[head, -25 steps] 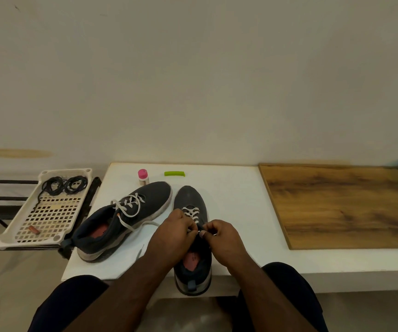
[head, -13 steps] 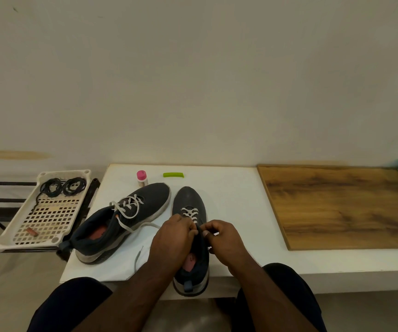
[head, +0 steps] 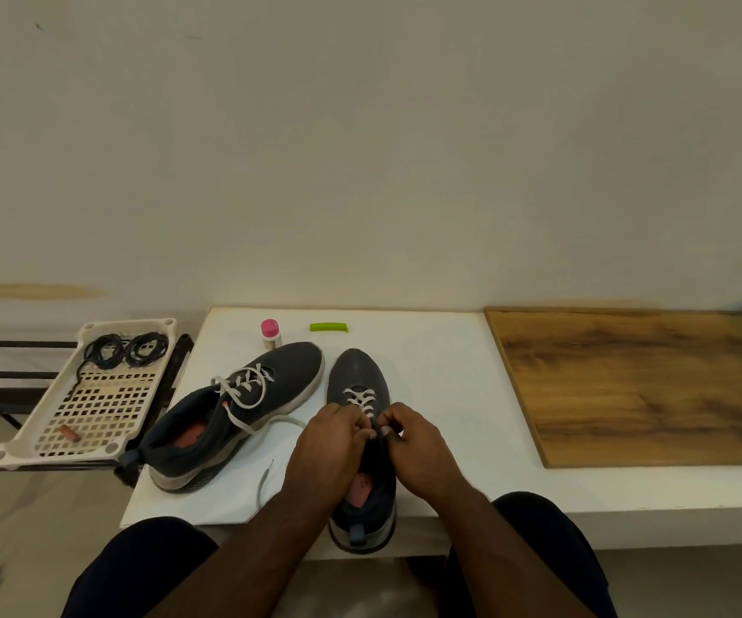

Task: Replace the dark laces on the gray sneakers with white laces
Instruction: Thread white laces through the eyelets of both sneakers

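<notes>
Both your hands, left hand point(head: 331, 443) and right hand point(head: 418, 443), are pinched shut on the white lace point(head: 362, 401) at the near sneaker's point(head: 360, 376) upper eyelets; the shoe's long axis runs straight away from you. Second sneaker point(head: 244, 408) sits left, already laced. Dark laces point(head: 126, 350) are in the tray point(head: 16, 452), off the white table point(head: 427, 350).

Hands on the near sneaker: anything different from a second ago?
Barely. Both hands, left and right, keep pinching the white lace at the near sneaker; the fingertips shifted only slightly. The other sneaker, tray and dark laces stayed put.
</notes>
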The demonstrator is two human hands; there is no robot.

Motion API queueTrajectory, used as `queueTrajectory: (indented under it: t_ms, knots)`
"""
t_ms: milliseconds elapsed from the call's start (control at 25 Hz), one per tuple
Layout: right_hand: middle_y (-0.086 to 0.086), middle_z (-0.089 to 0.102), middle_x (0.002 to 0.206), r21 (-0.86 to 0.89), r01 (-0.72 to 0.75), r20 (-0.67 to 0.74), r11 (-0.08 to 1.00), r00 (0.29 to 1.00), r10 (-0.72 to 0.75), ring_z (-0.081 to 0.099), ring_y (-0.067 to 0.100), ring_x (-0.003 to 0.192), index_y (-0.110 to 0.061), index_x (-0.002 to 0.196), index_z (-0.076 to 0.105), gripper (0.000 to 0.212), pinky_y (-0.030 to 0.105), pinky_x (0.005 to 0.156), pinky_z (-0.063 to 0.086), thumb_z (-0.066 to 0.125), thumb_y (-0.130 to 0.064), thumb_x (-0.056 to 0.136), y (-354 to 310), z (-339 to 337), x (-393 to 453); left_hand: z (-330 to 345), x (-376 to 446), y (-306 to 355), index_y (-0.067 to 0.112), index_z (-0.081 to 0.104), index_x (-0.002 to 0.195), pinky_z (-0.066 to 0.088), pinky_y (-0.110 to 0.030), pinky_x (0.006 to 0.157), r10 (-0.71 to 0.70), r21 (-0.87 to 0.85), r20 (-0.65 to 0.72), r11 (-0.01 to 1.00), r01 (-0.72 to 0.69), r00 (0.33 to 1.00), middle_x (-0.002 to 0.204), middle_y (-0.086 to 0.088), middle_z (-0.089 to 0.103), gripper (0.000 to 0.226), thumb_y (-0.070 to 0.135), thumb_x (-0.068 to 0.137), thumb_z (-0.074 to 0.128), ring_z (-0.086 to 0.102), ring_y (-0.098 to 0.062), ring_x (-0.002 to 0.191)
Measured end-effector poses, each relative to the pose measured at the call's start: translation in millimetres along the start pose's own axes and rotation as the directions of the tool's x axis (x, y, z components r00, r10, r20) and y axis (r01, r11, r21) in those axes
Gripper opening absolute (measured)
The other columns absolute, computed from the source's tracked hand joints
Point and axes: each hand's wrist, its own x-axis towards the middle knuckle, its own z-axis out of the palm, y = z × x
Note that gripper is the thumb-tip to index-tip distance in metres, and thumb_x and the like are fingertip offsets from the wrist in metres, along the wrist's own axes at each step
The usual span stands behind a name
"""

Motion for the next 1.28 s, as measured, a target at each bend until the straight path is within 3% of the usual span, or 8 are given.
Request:
queueTrajectory:
  t_ms: [280, 480, 680, 840, 1000, 1120, 1200, 1280]
  knots:
    - [-0.013, 0.068, 0.085, 0.114, -0.032, 0.019, 0.993, 0.999, 0.03, 0.067, 0.01, 0.084, -0.038, 0.082, 0.068, 0.027, 0.025, 0.072, 0.054, 0.065, -0.013, 0.093, 4, -10, 1, -7, 4, 6, 0.015, 0.067, 0.101, 0.03, -0.019, 0.072, 0.019, 0.006, 0.053, 1.0, -0.02, 0.998, 0.099, -0.001, 0.061, 0.015, 0.024, 0.096, 0.056, 0.051, -0.011, 0.091]
    - [-0.018, 0.067, 0.083, 0.05, 0.011, 0.001, 0.999, 1.0, -0.011, 0.061, -0.003, 0.084, -0.032, 0.088, 0.071, 0.019, 0.017, 0.076, 0.05, 0.065, -0.014, 0.091, 4, -7, 1, -10, -1, 2, 0.027, 0.056, 0.101, 0.045, -0.015, 0.068, -0.048, -0.15, 0.079, 0.987, 0.059, 0.996, 0.09, 0.005, 0.067, 0.014, 0.015, 0.093, 0.057, 0.062, -0.007, 0.082]
    - [-0.014, 0.068, 0.089, 0.04, 0.028, 0.015, 0.999, 0.999, -0.029, 0.062, 0.001, 0.086, -0.024, 0.096, 0.074, 0.013, 0.021, 0.08, 0.051, 0.064, -0.015, 0.092, 6, -7, 2, -12, -1, -2, 0.03, 0.053, 0.097, 0.055, -0.027, 0.074, -0.06, -0.207, 0.102, 0.975, 0.08, 0.993, 0.081, 0.007, 0.067, 0.025, 0.008, 0.087, 0.059, 0.064, -0.007, 0.076]
    - [-0.011, 0.067, 0.09, 0.034, 0.038, 0.01, 0.999, 0.999, -0.038, 0.061, 0.005, 0.084, -0.022, 0.093, 0.071, 0.008, 0.019, 0.075, 0.049, 0.063, -0.021, 0.094, 3, -7, 1, -11, -2, -3, 0.031, 0.053, 0.096, 0.055, -0.027, 0.074, -0.052, -0.208, 0.108, 0.975, 0.074, 0.993, 0.081, 0.008, 0.066, 0.024, 0.01, 0.087, 0.059, 0.064, -0.007, 0.076]
    - [-0.004, 0.061, 0.089, -0.022, 0.014, -0.051, 1.0, 0.999, -0.015, 0.057, 0.013, 0.083, -0.017, 0.089, 0.058, 0.015, 0.022, 0.071, 0.045, 0.049, -0.015, 0.1, -4, -4, -1, -14, -1, -3, 0.035, 0.051, 0.088, 0.041, -0.013, 0.065, -0.031, -0.183, 0.049, 0.982, 0.039, 0.998, 0.092, 0.01, 0.059, 0.03, 0.011, 0.081, 0.067, 0.056, -0.004, 0.079]
    - [0.003, 0.066, 0.09, 0.462, -0.009, -0.296, 0.887, 0.941, 0.164, 0.066, 0.017, 0.081, -0.015, 0.094, 0.055, 0.016, 0.029, 0.07, 0.054, 0.042, -0.013, 0.105, -20, -22, -3, -18, -2, -9, 0.03, 0.053, 0.099, 0.038, -0.008, 0.067, -0.039, -0.189, 0.033, 0.981, 0.045, 0.999, 0.111, 0.009, 0.045, 0.034, 0.013, 0.078, 0.073, 0.048, 0.004, 0.087]
    - [0.004, 0.072, 0.097, 0.761, -0.005, -0.249, 0.649, 0.921, 0.299, 0.071, 0.019, 0.087, -0.012, 0.103, 0.056, 0.015, 0.033, 0.077, 0.059, 0.041, -0.015, 0.106, -25, -36, -3, -22, -2, -15, 0.026, 0.054, 0.108, 0.038, -0.006, 0.069, -0.06, -0.211, 0.055, 0.975, 0.071, 0.997, 0.115, 0.007, 0.045, 0.038, 0.018, 0.078, 0.075, 0.048, 0.005, 0.09]
    - [0.004, 0.073, 0.102, 0.746, -0.148, -0.096, 0.649, 0.941, 0.324, 0.071, 0.021, 0.095, -0.015, 0.11, 0.058, 0.014, 0.039, 0.084, 0.059, 0.05, -0.023, 0.104, -20, -41, -5, -24, -1, -17, 0.025, 0.056, 0.108, 0.038, -0.008, 0.067, -0.083, -0.254, 0.071, 0.962, 0.098, 0.994, 0.11, 0.007, 0.052, 0.039, 0.023, 0.076, 0.078, 0.052, 0.002, 0.091]
